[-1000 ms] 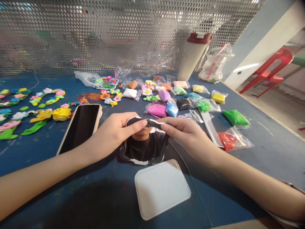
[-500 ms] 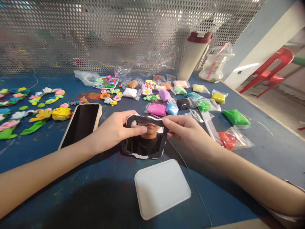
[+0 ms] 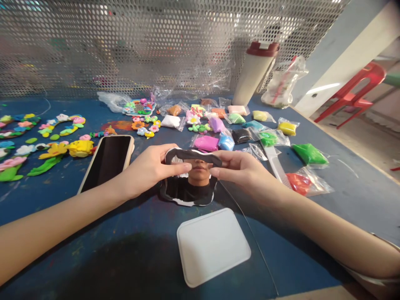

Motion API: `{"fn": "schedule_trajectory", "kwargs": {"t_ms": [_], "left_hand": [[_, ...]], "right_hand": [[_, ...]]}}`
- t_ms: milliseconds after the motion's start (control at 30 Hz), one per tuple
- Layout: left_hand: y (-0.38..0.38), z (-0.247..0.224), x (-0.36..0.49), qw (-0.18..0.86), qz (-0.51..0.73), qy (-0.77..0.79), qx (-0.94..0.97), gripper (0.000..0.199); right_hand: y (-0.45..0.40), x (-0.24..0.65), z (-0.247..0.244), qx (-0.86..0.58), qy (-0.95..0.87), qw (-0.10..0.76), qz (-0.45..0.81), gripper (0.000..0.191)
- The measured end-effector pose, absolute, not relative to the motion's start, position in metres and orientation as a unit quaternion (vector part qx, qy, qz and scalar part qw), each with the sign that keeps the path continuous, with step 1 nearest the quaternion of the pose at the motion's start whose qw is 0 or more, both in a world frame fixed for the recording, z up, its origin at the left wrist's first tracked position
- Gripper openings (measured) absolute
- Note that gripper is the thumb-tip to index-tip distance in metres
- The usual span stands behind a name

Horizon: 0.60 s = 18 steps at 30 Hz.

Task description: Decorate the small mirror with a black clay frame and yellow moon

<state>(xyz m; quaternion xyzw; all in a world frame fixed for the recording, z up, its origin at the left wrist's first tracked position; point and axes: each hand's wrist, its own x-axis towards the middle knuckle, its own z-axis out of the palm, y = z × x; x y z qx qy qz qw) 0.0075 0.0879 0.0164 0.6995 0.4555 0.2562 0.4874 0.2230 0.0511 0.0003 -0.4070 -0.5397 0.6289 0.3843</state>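
Where fingers (image 3: pixel 178 168) overlap it, the mirror's (image 3: pixel 200 189) rim seems partly hidden.

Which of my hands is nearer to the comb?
Right. The right hand is just left of the comb; the left hand is farther left, at the far side of the mirror.

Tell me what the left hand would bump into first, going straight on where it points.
Most likely the right hand, which faces the left hand across the mirror with a wavy black-and-white rim that both hold; depth is hard to judge.
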Motion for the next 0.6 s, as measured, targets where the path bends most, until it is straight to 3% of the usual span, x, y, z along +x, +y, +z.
{"fn": "schedule_trajectory", "kwargs": {"t_ms": [167, 400, 600], "left_hand": [[0.088, 0.015, 0.008, 0.520, 0.275, 0.451, 0.671, 0.029], [0.089, 0.013, 0.007, 0.578, 0.279, 0.435, 0.632, 0.031], [0.091, 0.011, 0.007, 0.568, 0.288, 0.433, 0.638, 0.033]], "right_hand": [[0.052, 0.221, -0.001, -0.384, -0.453, 0.445, 0.670, 0.020], [0.054, 0.223, -0.008, -0.360, -0.487, 0.427, 0.671, 0.018], [0.053, 0.220, -0.011, -0.311, -0.490, 0.431, 0.691, 0.016]]}}
